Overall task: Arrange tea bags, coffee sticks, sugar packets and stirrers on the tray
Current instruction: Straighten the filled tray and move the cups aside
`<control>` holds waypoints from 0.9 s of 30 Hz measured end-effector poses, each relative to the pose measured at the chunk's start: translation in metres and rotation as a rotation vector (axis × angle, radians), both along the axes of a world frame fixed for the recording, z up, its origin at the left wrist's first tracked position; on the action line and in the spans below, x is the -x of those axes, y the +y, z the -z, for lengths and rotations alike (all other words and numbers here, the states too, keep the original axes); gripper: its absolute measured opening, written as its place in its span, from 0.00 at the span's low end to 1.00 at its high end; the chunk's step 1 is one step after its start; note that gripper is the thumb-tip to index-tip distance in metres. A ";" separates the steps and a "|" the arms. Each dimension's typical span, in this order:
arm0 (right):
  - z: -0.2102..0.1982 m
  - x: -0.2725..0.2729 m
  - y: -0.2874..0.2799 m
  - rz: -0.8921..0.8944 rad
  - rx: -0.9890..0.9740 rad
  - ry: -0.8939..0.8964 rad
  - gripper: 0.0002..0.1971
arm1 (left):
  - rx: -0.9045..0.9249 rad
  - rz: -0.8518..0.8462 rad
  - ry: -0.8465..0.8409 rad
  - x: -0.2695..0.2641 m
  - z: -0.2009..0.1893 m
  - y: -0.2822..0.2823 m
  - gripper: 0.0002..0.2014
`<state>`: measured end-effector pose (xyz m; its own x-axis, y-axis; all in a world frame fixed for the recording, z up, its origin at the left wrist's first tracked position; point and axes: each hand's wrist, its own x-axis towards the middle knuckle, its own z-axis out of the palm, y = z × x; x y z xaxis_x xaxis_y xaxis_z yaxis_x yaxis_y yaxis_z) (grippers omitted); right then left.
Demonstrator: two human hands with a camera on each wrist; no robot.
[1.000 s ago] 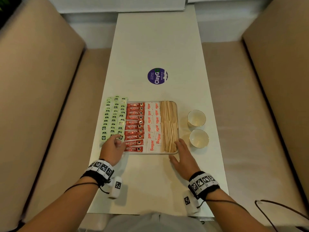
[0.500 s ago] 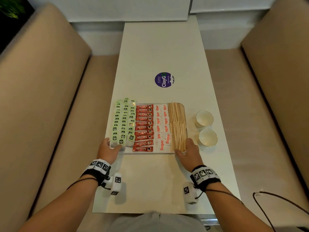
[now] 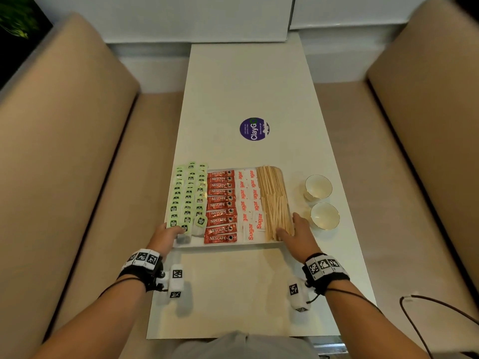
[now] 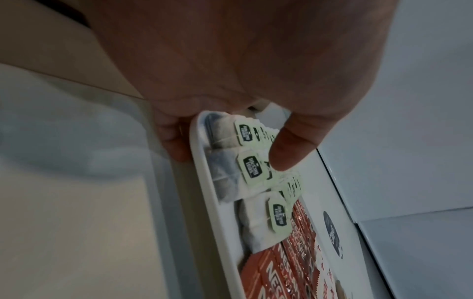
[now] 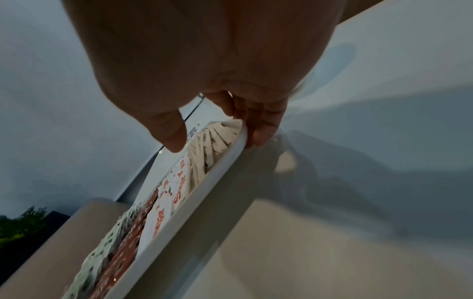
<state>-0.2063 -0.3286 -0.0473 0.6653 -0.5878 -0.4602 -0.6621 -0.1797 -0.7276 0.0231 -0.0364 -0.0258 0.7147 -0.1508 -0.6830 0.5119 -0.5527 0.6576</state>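
A white tray (image 3: 233,245) lies on the table. From left to right it holds green-tagged tea bags (image 3: 188,200), red coffee sticks (image 3: 221,206), sugar packets (image 3: 248,203) and wooden stirrers (image 3: 274,200). My left hand (image 3: 168,233) grips the tray's near-left corner. Its thumb (image 4: 284,153) lies over the tea bags (image 4: 252,168) and its fingers (image 4: 176,145) are outside the rim (image 4: 204,172). My right hand (image 3: 295,230) grips the near-right corner, with its thumb (image 5: 171,133) over the stirrers (image 5: 212,141) and its fingers (image 5: 261,129) curled against the rim (image 5: 204,186). I cannot tell whether the tray is off the table.
Two small white cups (image 3: 318,187) (image 3: 324,216) stand just right of the tray. A round purple sticker (image 3: 254,129) lies further up the table. Beige benches flank the narrow table, and a black cable (image 3: 414,320) lies on the right bench.
My left hand left the tea bags and took the tray's near-left corner. My right hand moved from flat on the table to the near-right corner.
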 end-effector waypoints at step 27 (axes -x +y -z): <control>-0.132 -0.106 -0.048 -0.051 -0.095 -0.223 0.32 | 0.117 0.088 -0.330 -0.076 -0.119 -0.032 0.07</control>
